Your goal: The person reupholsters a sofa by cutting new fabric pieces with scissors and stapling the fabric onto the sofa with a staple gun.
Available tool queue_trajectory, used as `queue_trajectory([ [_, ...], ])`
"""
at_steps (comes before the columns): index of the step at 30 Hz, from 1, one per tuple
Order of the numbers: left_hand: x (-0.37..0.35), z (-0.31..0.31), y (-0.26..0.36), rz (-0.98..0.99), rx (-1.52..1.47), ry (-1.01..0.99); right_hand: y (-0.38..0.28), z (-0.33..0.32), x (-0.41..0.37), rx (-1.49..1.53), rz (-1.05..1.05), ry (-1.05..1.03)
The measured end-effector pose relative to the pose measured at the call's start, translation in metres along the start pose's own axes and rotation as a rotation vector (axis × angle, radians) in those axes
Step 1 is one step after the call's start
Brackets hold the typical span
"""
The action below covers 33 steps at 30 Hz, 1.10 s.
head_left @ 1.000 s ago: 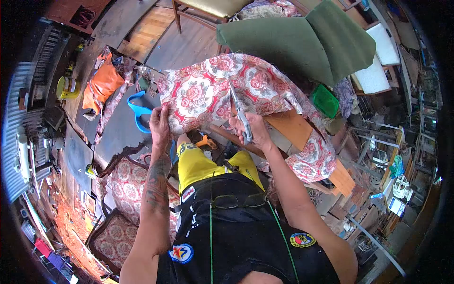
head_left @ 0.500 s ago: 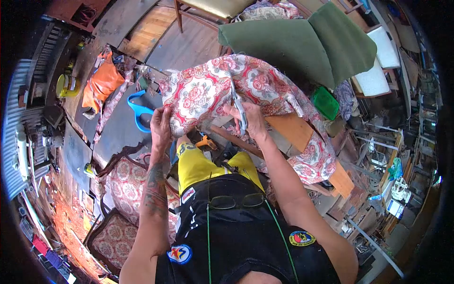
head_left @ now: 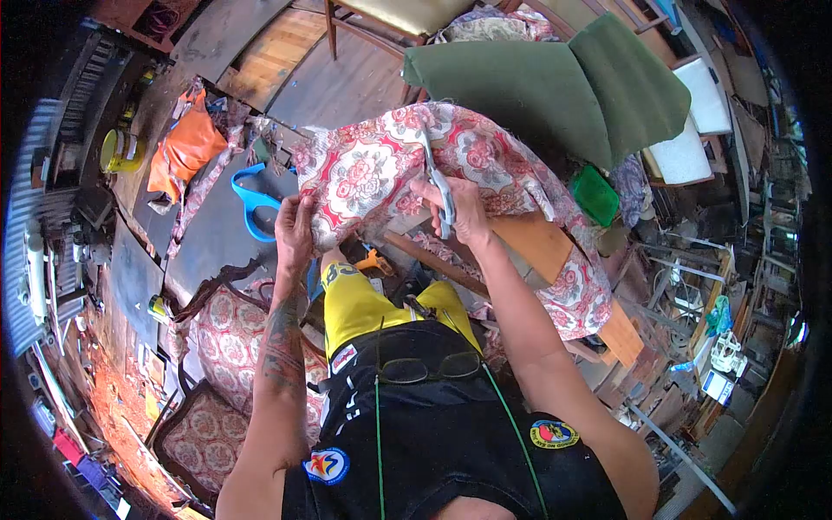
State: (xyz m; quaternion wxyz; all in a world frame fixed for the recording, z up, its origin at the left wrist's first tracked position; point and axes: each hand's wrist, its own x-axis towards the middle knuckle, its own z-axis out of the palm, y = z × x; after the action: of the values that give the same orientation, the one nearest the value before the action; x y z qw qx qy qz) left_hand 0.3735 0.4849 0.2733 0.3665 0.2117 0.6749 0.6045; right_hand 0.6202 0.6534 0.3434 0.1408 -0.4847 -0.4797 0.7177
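A sheet of red and white floral fabric (head_left: 360,178) lies spread in front of me, draping down on the right. My left hand (head_left: 295,227) pinches its near left edge. In my right hand (head_left: 464,211) is a pair of scissors (head_left: 444,201), its blades pointing away from me and set into the fabric. The part of the handles inside my fingers is hidden. A wooden board (head_left: 533,244) shows under the fabric beside my right wrist.
Left of the fabric lies a blue curved object (head_left: 251,204), with an orange sheet (head_left: 186,147) beyond. Green foam (head_left: 520,87) rests at the back right, near a green basket (head_left: 595,196). An orange tool (head_left: 375,262) is by my knee. Floral cushions (head_left: 230,325) sit at lower left.
Both hands keep nearly the same hold and place. The view has shifted very slightly; the scissors remain at the same spot in the fabric.
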Motion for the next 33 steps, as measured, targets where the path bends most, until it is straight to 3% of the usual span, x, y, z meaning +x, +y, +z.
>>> queue_trajectory([
  [14, -0.002, -0.007, -0.002, 0.032, 0.092, -0.045, -0.01, 0.008, 0.015, -0.001, 0.014, 0.021],
  [19, -0.004, -0.006, 0.035, 0.028, -0.016, 0.05, -0.013, 0.008, 0.0, 0.047, 0.006, -0.032],
  [23, -0.001, -0.013, 0.05, 0.029, -0.052, -0.011, -0.01, 0.007, 0.021, 0.049, 0.027, -0.046],
  [33, -0.003, -0.015, 0.027, 0.02, -0.007, -0.025, -0.024, 0.013, 0.028, 0.066, -0.001, -0.012],
])
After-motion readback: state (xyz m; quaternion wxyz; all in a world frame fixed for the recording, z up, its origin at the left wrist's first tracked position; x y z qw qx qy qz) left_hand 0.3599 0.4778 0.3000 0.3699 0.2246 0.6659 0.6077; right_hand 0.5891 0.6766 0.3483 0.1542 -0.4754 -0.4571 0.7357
